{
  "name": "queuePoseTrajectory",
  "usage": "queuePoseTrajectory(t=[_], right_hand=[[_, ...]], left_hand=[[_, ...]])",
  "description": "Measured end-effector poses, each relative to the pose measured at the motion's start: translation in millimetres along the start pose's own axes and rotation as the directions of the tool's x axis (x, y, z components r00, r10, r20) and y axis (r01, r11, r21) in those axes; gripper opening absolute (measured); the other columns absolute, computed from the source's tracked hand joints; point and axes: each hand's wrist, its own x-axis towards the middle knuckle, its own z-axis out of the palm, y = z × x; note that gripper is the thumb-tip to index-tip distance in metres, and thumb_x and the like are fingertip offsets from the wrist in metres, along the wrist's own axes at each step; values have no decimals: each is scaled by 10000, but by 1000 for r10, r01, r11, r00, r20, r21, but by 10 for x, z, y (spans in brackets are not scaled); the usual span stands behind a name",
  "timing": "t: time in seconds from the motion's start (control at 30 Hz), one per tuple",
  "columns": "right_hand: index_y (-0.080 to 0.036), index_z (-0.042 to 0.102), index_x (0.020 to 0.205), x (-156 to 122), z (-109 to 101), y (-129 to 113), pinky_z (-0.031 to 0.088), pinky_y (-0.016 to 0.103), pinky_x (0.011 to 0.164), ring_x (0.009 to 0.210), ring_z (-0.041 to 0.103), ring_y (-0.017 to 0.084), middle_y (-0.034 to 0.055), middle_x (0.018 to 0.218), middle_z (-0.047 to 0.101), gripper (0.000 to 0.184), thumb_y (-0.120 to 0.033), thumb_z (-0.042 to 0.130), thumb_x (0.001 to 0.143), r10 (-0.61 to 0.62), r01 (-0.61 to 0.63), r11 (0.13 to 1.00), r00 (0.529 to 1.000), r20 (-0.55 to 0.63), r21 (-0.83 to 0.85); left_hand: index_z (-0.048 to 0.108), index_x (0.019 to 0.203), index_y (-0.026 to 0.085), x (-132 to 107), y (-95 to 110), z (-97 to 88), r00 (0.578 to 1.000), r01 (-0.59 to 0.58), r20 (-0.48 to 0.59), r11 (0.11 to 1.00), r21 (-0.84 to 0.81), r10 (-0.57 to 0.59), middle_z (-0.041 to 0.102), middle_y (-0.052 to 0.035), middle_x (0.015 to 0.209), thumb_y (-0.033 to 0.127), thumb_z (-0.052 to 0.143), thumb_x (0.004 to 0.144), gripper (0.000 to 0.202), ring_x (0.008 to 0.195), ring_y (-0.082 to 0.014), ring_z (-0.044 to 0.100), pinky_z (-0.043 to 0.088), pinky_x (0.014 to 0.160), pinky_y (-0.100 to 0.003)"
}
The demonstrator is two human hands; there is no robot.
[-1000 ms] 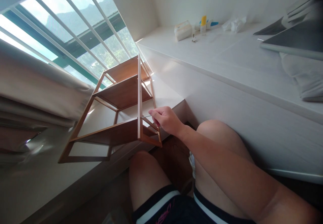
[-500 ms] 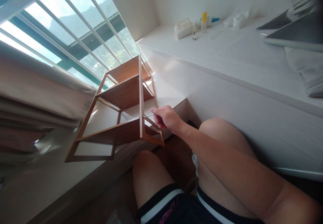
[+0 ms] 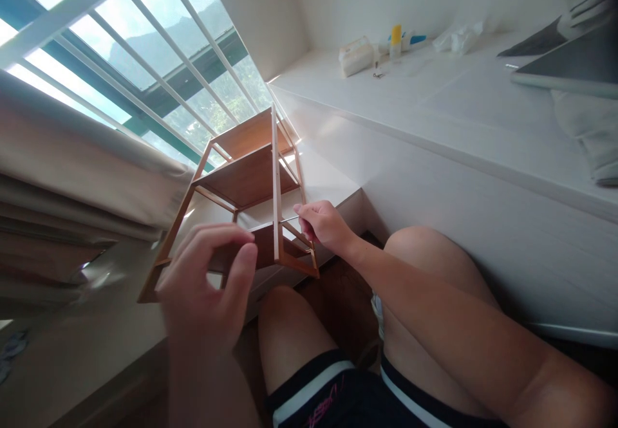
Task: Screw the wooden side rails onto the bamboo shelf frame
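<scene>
My right hand (image 3: pixel 322 223) is closed around a thin metal hex key (image 3: pixel 290 219), most of it hidden in my fingers. Its tip meets the front upright of a brown wooden shelf rack (image 3: pixel 277 183), close to the lowest shelf board. My left hand (image 3: pixel 207 280) is raised in front of the rack's lower left part, blurred by motion. Its fingers curve toward the thumb in a loose C, and nothing shows between them. It covers part of the lowest board and does not appear to touch the rack.
A barred window (image 3: pixel 159 48) and a beige curtain (image 3: pixel 87 151) are at the left. On the white counter (image 3: pixel 425 103) lie a clear container (image 3: pixel 356 58), a yellow-capped bottle (image 3: pixel 396 42), a crumpled plastic bag (image 3: pixel 458 38) and a grey flat panel (image 3: pixel 574 61). My knees flank the floor in front.
My left hand has come into view from below, in front of the rack. My right hand stays at the upright with the hex key. The whole view has shifted slightly.
</scene>
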Motion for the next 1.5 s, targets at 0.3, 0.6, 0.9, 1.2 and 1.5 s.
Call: queuePoseTrajectory(t=[0.3, 0.6, 0.9, 1.2, 1.5], right_hand=[[-178, 505, 488, -28, 2, -48, 340, 243, 485, 397, 413, 81, -31, 401, 476, 523, -420, 503, 951, -58, 57, 994, 998, -9, -95], [-184, 502, 486, -17, -1, -26, 330, 245, 474, 395, 416, 84, -29, 394, 467, 503, -405, 508, 938, -46, 42, 994, 998, -42, -101], [-191, 503, 517, 3, -117, -45, 312, 253, 458, 399, 403, 90, -23, 426, 483, 505, -447, 498, 952, -72, 60, 988, 994, -83, -141], [-197, 493, 565, -68, -78, -31, 368, 278, 588, 511, 471, 120, -15, 516, 516, 532, -510, 453, 993, -172, 164, 901, 985, 15, -402], [-206, 489, 613, -132, -73, -90, 360, 289, 627, 564, 484, 139, -4, 575, 521, 497, -491, 421, 1014, -244, 247, 825, 967, 74, -509]], left_hand=[[574, 1199, 306, 88, -534, 574, 847, 191, 430, 934, 301, -312, 571, -59, 1418, 456, 478, 946, 309, 1478, -305, 302, 18, 1159, -717], [520, 958, 247, 99, -540, 636, 845, 143, 454, 937, 320, -284, 628, -53, 1073, 404, 371, 928, 219, 1143, -275, 509, 184, 1150, -563], [456, 866, 242, 114, -563, 636, 831, 86, 498, 942, 324, -247, 599, -45, 1018, 379, 343, 944, 193, 1056, -262, 507, 290, 1016, -493], [451, 872, 237, 119, -568, 634, 829, 57, 514, 946, 318, -223, 569, -39, 989, 376, 325, 952, 205, 1029, -248, 504, 294, 967, -486], [479, 897, 244, 119, -585, 639, 836, 47, 503, 943, 331, -219, 591, -49, 999, 392, 326, 952, 221, 1032, -256, 509, 301, 943, -477]])
